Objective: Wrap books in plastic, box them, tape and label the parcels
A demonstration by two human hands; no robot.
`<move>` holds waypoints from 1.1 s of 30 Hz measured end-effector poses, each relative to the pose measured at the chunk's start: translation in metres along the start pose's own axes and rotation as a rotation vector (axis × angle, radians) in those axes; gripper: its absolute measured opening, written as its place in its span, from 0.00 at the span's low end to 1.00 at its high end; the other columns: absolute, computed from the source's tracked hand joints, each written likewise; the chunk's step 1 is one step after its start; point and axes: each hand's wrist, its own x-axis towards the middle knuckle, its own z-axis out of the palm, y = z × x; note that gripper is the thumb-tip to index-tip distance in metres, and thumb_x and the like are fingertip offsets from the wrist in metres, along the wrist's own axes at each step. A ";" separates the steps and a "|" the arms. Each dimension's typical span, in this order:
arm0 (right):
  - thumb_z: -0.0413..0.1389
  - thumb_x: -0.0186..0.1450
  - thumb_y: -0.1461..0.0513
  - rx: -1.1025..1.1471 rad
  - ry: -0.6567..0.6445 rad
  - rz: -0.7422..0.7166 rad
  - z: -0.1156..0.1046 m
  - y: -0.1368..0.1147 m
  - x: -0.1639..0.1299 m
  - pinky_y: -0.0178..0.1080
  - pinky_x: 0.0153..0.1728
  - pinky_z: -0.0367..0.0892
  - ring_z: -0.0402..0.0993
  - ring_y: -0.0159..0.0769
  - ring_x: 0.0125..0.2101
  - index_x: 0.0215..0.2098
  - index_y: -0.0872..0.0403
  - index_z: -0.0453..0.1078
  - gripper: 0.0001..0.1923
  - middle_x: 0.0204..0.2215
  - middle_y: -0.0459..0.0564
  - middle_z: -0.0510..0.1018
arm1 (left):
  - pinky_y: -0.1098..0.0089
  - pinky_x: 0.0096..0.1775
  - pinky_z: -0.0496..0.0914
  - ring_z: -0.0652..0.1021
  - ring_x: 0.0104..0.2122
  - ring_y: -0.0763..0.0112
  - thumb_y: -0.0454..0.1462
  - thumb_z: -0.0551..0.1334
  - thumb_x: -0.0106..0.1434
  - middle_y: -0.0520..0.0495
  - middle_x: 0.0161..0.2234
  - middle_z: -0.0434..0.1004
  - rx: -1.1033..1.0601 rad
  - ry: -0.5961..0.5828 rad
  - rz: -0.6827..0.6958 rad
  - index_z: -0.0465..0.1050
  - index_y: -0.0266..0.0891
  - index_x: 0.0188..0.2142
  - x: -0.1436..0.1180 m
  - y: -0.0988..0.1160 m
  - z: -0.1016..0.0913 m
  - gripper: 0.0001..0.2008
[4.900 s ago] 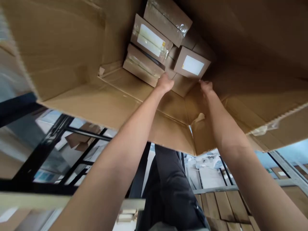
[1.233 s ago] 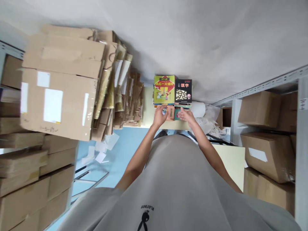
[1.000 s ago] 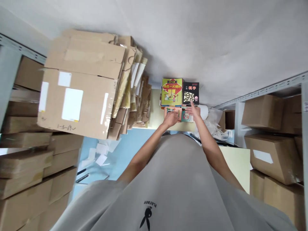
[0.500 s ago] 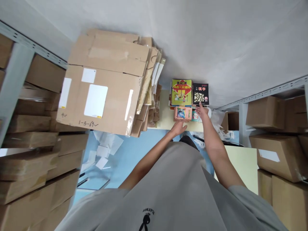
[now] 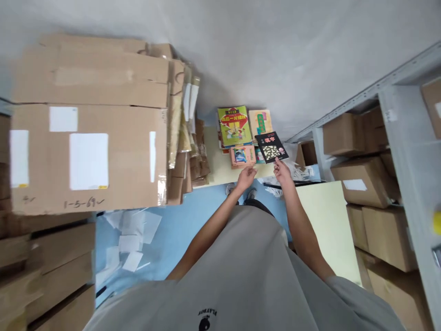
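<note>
Beside a gray wall [image 5: 275, 69], on a cream table [image 5: 214, 161], books lie stacked; right hand [image 5: 282, 173] pinches the black book [image 5: 270, 146] above the right-hand stacks. Left hand [image 5: 246, 177], near the pink books [image 5: 242, 156]: grip unclear.

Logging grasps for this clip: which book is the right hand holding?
The black book with the pale grid, its lower edge pinched by the right hand; the yellow-green book and pink book lie flat.
</note>
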 end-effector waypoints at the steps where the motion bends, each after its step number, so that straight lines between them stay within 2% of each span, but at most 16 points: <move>1: 0.85 0.65 0.54 0.019 0.012 -0.012 -0.018 0.004 -0.011 0.25 0.18 0.58 0.64 0.22 0.20 0.35 0.49 0.69 0.28 0.25 0.35 0.75 | 0.45 0.72 0.77 0.88 0.63 0.41 0.50 0.81 0.69 0.32 0.54 0.94 -0.016 -0.017 -0.003 0.87 0.40 0.48 0.001 -0.001 0.010 0.19; 5: 0.88 0.55 0.48 0.093 0.053 -0.072 -0.095 0.025 -0.056 0.27 0.19 0.57 0.63 0.23 0.22 0.32 0.48 0.67 0.35 0.25 0.35 0.72 | 0.46 0.70 0.76 0.88 0.61 0.42 0.63 0.82 0.63 0.36 0.49 0.95 -0.121 -0.175 -0.080 0.88 0.41 0.40 -0.005 -0.006 0.057 0.29; 9: 0.88 0.44 0.38 0.145 0.129 -0.170 -0.164 0.052 -0.099 0.29 0.22 0.56 0.62 0.24 0.23 0.30 0.48 0.65 0.42 0.23 0.33 0.66 | 0.49 0.67 0.78 0.90 0.57 0.48 0.62 0.88 0.54 0.39 0.50 0.95 -0.258 -0.349 -0.295 0.88 0.44 0.40 -0.026 -0.018 0.114 0.29; 13: 0.83 0.49 0.33 0.131 0.234 -0.261 -0.222 0.079 -0.130 0.33 0.25 0.60 0.64 0.26 0.24 0.32 0.47 0.67 0.40 0.25 0.36 0.70 | 0.50 0.62 0.82 0.91 0.55 0.47 0.58 0.90 0.49 0.38 0.51 0.95 -0.234 -0.538 -0.395 0.86 0.45 0.40 -0.053 -0.034 0.183 0.30; 16: 0.82 0.49 0.33 0.155 0.241 -0.219 -0.267 0.098 -0.142 0.35 0.26 0.62 0.68 0.28 0.25 0.37 0.49 0.74 0.38 0.30 0.40 0.77 | 0.49 0.59 0.84 0.91 0.53 0.44 0.57 0.91 0.48 0.38 0.46 0.95 -0.176 -0.612 -0.371 0.85 0.43 0.40 -0.077 -0.045 0.236 0.31; 18: 0.80 0.50 0.33 0.177 0.296 -0.183 -0.302 0.109 -0.145 0.35 0.26 0.65 0.75 0.31 0.28 0.41 0.50 0.77 0.39 0.36 0.45 0.83 | 0.49 0.59 0.84 0.91 0.54 0.44 0.56 0.91 0.49 0.38 0.44 0.95 -0.142 -0.612 -0.326 0.84 0.42 0.40 -0.094 -0.050 0.270 0.31; 20: 0.77 0.54 0.32 0.206 0.474 -0.208 -0.341 0.117 -0.148 0.35 0.29 0.72 0.83 0.35 0.34 0.47 0.50 0.78 0.39 0.49 0.53 0.87 | 0.50 0.59 0.83 0.91 0.54 0.45 0.55 0.91 0.48 0.39 0.44 0.95 -0.105 -0.589 -0.270 0.83 0.42 0.40 -0.110 -0.055 0.302 0.31; 22: 0.72 0.61 0.32 0.187 0.687 -0.300 -0.379 0.121 -0.151 0.39 0.35 0.79 0.88 0.42 0.43 0.57 0.49 0.77 0.39 0.62 0.61 0.86 | 0.53 0.59 0.82 0.91 0.54 0.48 0.55 0.90 0.48 0.41 0.44 0.95 -0.060 -0.565 -0.203 0.83 0.42 0.41 -0.124 -0.060 0.331 0.31; 24: 0.67 0.69 0.34 0.098 0.767 -0.421 -0.408 0.121 -0.153 0.45 0.46 0.86 0.88 0.48 0.53 0.65 0.48 0.78 0.38 0.70 0.65 0.83 | 0.55 0.59 0.82 0.91 0.54 0.50 0.54 0.89 0.49 0.42 0.45 0.95 -0.019 -0.555 -0.141 0.84 0.42 0.42 -0.136 -0.066 0.355 0.30; 26: 0.66 0.73 0.34 0.027 0.684 -0.512 -0.426 0.115 -0.154 0.51 0.61 0.86 0.85 0.52 0.65 0.68 0.48 0.80 0.37 0.73 0.64 0.83 | 0.55 0.59 0.82 0.91 0.54 0.50 0.54 0.89 0.49 0.42 0.45 0.95 0.006 -0.555 -0.098 0.85 0.41 0.42 -0.150 -0.072 0.374 0.30; 28: 0.70 0.71 0.34 0.040 0.558 -0.532 -0.432 0.106 -0.152 0.55 0.72 0.81 0.80 0.55 0.72 0.71 0.47 0.80 0.41 0.75 0.61 0.82 | 0.55 0.59 0.82 0.91 0.54 0.49 0.54 0.89 0.48 0.42 0.46 0.95 0.026 -0.571 -0.063 0.86 0.41 0.43 -0.165 -0.077 0.386 0.30; 31: 0.75 0.65 0.33 0.143 0.469 -0.505 -0.430 0.093 -0.146 0.55 0.74 0.80 0.79 0.56 0.74 0.76 0.46 0.78 0.50 0.76 0.58 0.81 | 0.51 0.61 0.83 0.91 0.54 0.46 0.55 0.90 0.49 0.41 0.47 0.96 0.084 -0.676 0.013 0.87 0.42 0.46 -0.192 -0.081 0.395 0.32; 33: 0.76 0.65 0.33 0.190 0.489 -0.516 -0.431 0.089 -0.143 0.53 0.70 0.82 0.82 0.56 0.72 0.74 0.46 0.78 0.48 0.73 0.58 0.84 | 0.49 0.65 0.83 0.91 0.57 0.45 0.55 0.90 0.52 0.38 0.52 0.95 0.153 -0.803 0.097 0.88 0.42 0.48 -0.207 -0.080 0.398 0.31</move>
